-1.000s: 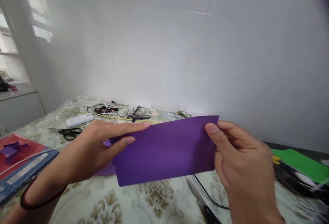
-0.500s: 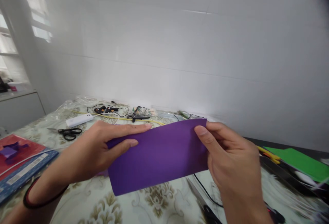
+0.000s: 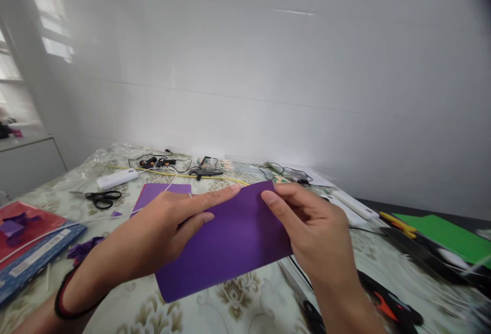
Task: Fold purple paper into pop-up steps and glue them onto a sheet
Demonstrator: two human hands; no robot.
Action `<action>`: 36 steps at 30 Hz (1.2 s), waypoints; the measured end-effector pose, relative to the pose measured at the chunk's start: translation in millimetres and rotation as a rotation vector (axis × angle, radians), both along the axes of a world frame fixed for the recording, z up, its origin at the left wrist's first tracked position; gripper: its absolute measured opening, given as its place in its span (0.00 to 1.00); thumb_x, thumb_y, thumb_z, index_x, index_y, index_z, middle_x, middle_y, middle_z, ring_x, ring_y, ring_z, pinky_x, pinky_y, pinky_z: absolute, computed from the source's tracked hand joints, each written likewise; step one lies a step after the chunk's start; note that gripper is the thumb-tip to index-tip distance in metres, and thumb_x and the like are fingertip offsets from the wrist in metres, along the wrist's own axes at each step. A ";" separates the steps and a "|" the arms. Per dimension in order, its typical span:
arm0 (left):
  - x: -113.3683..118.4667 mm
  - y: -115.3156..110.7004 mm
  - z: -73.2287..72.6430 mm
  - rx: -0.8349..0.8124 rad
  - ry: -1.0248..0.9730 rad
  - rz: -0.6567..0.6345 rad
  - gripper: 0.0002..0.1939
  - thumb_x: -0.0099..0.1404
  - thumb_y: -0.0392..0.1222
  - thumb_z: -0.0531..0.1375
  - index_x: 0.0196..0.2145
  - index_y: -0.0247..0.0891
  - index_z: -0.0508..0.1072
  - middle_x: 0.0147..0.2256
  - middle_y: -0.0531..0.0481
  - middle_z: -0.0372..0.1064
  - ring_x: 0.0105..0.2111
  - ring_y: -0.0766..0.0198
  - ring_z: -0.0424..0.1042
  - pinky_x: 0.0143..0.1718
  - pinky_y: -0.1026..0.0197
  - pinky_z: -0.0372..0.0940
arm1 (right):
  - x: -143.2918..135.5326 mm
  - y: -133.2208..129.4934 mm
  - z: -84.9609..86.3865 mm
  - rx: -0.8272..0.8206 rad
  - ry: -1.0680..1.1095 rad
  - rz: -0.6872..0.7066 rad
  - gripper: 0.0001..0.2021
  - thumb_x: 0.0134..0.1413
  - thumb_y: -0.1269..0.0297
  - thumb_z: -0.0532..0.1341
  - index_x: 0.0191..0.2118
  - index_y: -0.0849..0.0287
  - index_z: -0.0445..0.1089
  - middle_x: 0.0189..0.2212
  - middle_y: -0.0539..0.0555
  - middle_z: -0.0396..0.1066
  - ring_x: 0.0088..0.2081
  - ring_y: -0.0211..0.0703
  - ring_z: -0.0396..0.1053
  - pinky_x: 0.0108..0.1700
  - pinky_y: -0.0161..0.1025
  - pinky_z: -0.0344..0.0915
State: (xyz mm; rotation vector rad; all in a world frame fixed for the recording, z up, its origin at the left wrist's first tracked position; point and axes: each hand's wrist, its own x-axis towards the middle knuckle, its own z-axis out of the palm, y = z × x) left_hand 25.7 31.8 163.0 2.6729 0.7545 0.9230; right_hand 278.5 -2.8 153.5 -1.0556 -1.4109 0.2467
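Observation:
A sheet of purple paper (image 3: 226, 242) is held up, tilted, above the patterned tablecloth. My left hand (image 3: 180, 226) grips its upper left edge between thumb and fingers, with the index finger stretched along the top edge. At the upper right corner my right hand (image 3: 307, 226) pinches the paper, thumb in front and fingers behind. More purple paper (image 3: 164, 190) lies flat on the table behind my left hand. Scissors (image 3: 301, 298) rest on the cloth below the held sheet, partly hidden by my right forearm.
Black scissors (image 3: 103, 198), a white power strip (image 3: 117, 178) and glue guns (image 3: 157, 162) lie at the back left. Purple scraps (image 3: 15, 227) sit on a red sheet at left. Green sheets (image 3: 441, 234) and a black-orange tool (image 3: 391, 301) are on the right.
My right hand has moved left with the paper's corner, closer to my left hand. My left index finger reaches further along the top edge. More of the table on both sides shows.

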 end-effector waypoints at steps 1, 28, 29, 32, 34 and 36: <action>-0.4 0.4 -0.6 -0.004 0.001 -0.001 0.28 0.82 0.39 0.55 0.74 0.64 0.62 0.67 0.65 0.71 0.60 0.64 0.79 0.59 0.66 0.74 | -0.1 -0.2 0.4 0.002 0.001 -0.007 0.06 0.60 0.59 0.72 0.32 0.50 0.83 0.27 0.46 0.82 0.27 0.37 0.78 0.29 0.29 0.74; -14.2 11.5 1.8 0.025 -0.103 -0.018 0.22 0.79 0.40 0.61 0.66 0.57 0.76 0.56 0.58 0.83 0.46 0.64 0.86 0.48 0.68 0.77 | 8.3 2.1 -4.1 0.063 0.103 -0.144 0.02 0.58 0.58 0.74 0.34 0.46 0.86 0.28 0.47 0.84 0.28 0.38 0.79 0.30 0.30 0.74; -15.2 11.9 2.0 0.030 -0.104 -0.016 0.22 0.79 0.40 0.61 0.66 0.58 0.76 0.56 0.59 0.83 0.46 0.64 0.86 0.48 0.69 0.77 | 9.8 3.2 -4.7 0.071 0.113 -0.152 0.03 0.58 0.58 0.74 0.34 0.47 0.86 0.27 0.47 0.84 0.28 0.39 0.79 0.29 0.30 0.73; -14.2 10.8 2.0 0.032 -0.100 0.001 0.21 0.79 0.39 0.61 0.65 0.58 0.77 0.56 0.59 0.82 0.48 0.64 0.86 0.48 0.69 0.77 | 10.5 3.8 -4.4 0.055 0.101 -0.133 0.04 0.58 0.57 0.74 0.34 0.47 0.86 0.27 0.48 0.84 0.28 0.40 0.79 0.29 0.31 0.74; -10.6 8.1 1.4 0.025 -0.089 0.014 0.22 0.79 0.39 0.61 0.66 0.58 0.76 0.57 0.59 0.82 0.49 0.62 0.86 0.49 0.67 0.77 | 7.7 1.7 -2.5 0.018 0.067 -0.095 0.04 0.59 0.57 0.73 0.34 0.48 0.86 0.28 0.48 0.84 0.28 0.40 0.80 0.29 0.32 0.74; -5.8 4.7 0.7 0.007 -0.075 0.025 0.24 0.79 0.40 0.61 0.67 0.59 0.74 0.58 0.58 0.81 0.49 0.61 0.86 0.49 0.64 0.78 | 3.9 -0.9 -0.4 -0.008 0.035 -0.052 0.05 0.59 0.58 0.73 0.33 0.48 0.85 0.28 0.47 0.84 0.29 0.41 0.80 0.30 0.32 0.75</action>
